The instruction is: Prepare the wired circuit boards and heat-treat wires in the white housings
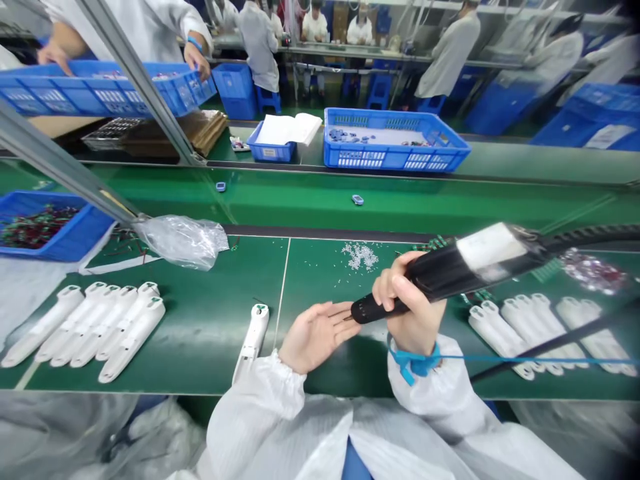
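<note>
My right hand (413, 303) is wrapped round a black electric screwdriver (450, 270) with a white label, its cable running off to the right. The bit points down-left at the fingers of my left hand (317, 333), which lies palm up with fingers stretched. Whether a small screw sits at the bit or on those fingers is too small to tell. Beyond both hands is a scattered pile of tiny screws (361, 255) on the green bench. One white plastic housing (254, 333) lies just left of my left hand, partly hidden by my sleeve.
Several white housings (117, 327) lie at left, more white housings (543, 327) at right. A plastic bag (185, 237) and a blue bin of wired parts (50, 247) are at left. Beyond the green conveyor (290, 197) stands a blue crate (400, 160). A co-worker's hands touch another crate (95, 97).
</note>
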The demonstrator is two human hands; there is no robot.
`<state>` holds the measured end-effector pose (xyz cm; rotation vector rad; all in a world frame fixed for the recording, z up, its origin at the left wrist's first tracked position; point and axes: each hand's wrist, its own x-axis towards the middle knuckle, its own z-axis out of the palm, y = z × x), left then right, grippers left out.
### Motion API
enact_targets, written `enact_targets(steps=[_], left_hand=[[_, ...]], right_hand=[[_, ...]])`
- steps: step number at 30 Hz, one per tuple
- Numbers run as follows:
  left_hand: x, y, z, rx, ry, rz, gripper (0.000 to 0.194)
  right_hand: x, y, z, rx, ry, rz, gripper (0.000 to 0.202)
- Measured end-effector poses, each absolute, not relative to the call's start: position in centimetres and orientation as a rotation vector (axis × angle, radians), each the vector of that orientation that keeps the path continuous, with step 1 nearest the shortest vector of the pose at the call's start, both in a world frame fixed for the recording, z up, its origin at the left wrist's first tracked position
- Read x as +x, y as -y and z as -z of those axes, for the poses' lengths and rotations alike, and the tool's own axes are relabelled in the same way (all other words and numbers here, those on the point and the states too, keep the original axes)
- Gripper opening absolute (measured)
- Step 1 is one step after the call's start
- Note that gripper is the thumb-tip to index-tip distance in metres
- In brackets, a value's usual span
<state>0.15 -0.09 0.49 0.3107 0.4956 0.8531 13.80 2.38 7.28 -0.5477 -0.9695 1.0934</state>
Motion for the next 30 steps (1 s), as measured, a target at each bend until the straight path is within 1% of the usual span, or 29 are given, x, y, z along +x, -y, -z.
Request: enact_targets(steps=[2, 5, 7, 9, 13, 15, 18, 22, 25, 30], left_hand=[[0.0, 0.5, -0.3, 0.542, -0.64, -0.887, 0.037], [0.0, 0.9, 0.0, 1.078, -1.017, -0.996, 0.036], [0.0, 1.1, 0.1, 1.364, -1.17, -1.057, 0.024], [-0.1, 1.1, 0.0, 1.506, -1.21, -1.086, 0.014], [-0.4, 1.1, -0.5, 1.537, -1.205, -1.098, 0.018], [-0.5, 1.1, -0.8, 1.466, -1.207, -1.092, 0.017], [-0.6, 1.2, -1.2, 1.325, -1.201, -1.107, 0.022], [-0.8, 1.0, -1.2, 1.252, -1.124, -1.114, 0.016], [-1.0, 1.0, -1.2, 1.272, -1.111, -1.108, 0.017], [-1.6, 1.4, -1.4, 1.286, -1.077, -1.01, 0.024]], right_hand=[[13.7, -2.6, -7.8, -0.538, 0.957, -1.094, 0.021], [13.7, -2.8, -8.5, -0.521, 0.958, -1.095, 0.02], [13.6, -2.8, -8.8, -0.508, 0.961, -1.102, 0.02], [13.4, -2.9, -9.0, -0.501, 0.958, -1.112, 0.019], [13.1, -3.0, -9.3, -0.531, 0.962, -1.111, 0.019], [13.0, -3.1, -9.5, -0.541, 0.967, -1.111, 0.019], [12.9, -3.2, -9.7, -0.542, 0.966, -1.111, 0.019], [12.9, -3.3, -9.8, -0.529, 0.967, -1.108, 0.019], [12.9, -3.4, -10.0, -0.504, 0.962, -1.127, 0.018], [12.9, -3.6, -10.3, -0.462, 0.894, -1.219, 0.017]])
